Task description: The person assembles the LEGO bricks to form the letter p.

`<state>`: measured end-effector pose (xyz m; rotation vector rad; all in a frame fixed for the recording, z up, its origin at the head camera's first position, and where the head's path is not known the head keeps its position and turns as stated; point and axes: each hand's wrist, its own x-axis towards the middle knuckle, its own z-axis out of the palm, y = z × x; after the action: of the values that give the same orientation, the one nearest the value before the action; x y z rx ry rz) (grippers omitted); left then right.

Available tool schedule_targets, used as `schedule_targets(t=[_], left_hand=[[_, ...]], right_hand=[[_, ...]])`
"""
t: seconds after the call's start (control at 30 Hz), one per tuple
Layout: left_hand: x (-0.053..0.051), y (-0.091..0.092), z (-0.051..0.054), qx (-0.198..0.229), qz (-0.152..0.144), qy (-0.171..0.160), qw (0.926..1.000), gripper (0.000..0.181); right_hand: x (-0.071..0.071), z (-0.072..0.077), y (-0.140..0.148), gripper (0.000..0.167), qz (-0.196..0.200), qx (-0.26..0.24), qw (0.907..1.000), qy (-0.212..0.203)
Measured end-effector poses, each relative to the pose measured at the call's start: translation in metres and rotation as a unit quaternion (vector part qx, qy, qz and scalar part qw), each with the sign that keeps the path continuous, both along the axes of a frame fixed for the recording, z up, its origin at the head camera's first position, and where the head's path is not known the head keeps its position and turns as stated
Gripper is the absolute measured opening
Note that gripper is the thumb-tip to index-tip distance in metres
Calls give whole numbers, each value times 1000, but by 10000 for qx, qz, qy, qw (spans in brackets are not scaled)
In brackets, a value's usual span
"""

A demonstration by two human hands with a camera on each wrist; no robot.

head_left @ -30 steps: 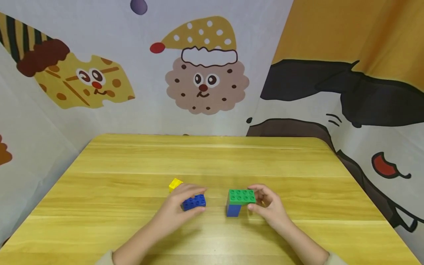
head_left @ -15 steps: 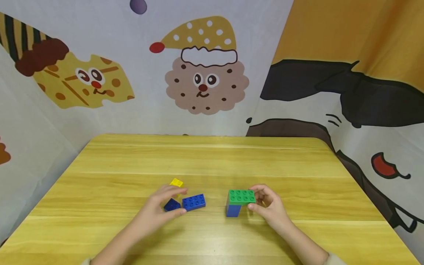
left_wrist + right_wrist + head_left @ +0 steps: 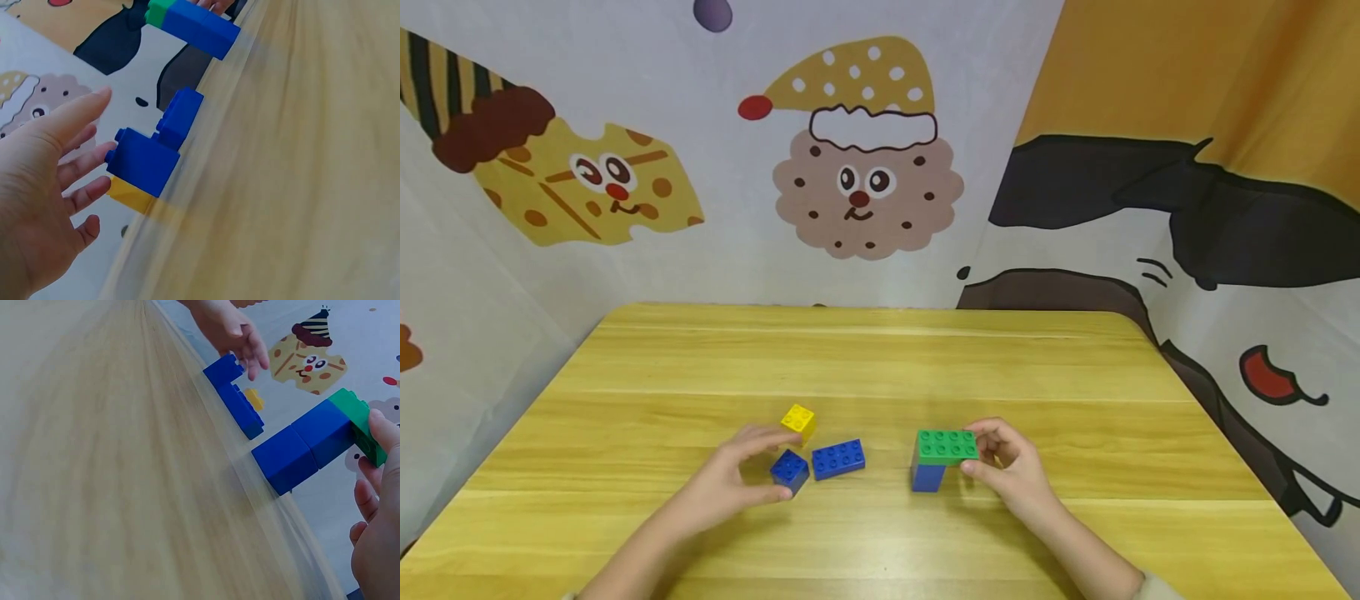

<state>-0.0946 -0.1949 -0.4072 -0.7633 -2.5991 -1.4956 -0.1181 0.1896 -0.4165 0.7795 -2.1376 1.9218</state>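
My left hand (image 3: 722, 479) is spread around a small square blue brick (image 3: 790, 472), thumb on the near side and fingers on the far side. In the left wrist view a gap shows between the thumb and that blue brick (image 3: 142, 161). Close by lie a long blue brick (image 3: 838, 459) and a small yellow brick (image 3: 799, 419). With thumb and fingers, my right hand (image 3: 1017, 471) pinches the overhanging end of a green brick (image 3: 947, 447). This green brick tops two stacked blue bricks (image 3: 306, 447), which stand upright on the table.
The wooden table (image 3: 880, 358) reaches back to a cloth (image 3: 700, 275) printed with cartoon figures. Between the loose bricks and the stack lies a strip of bare tabletop.
My left hand has drawn back to the left from the long blue brick to the small blue one, uncovering the loose bricks. The right hand and stack have stayed put.
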Motion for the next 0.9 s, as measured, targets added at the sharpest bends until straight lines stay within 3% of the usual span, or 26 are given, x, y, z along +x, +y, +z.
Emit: schedule_targets(t=[0.37,0.67,0.9], left_hand=[[-7,-13,-14,-60,-243,-325,9992,62],[-9,-15,-17,-109,-32,-647,9978,52],[-9,-15,-17,-131,26,-592,9982,46]], right_hand=[[-1,-1,-1,39,87,-125,9998,152],[-2,-2,0,40,108,-163,9995,237],[-2,-2,1,40,123,-132,9996,214]])
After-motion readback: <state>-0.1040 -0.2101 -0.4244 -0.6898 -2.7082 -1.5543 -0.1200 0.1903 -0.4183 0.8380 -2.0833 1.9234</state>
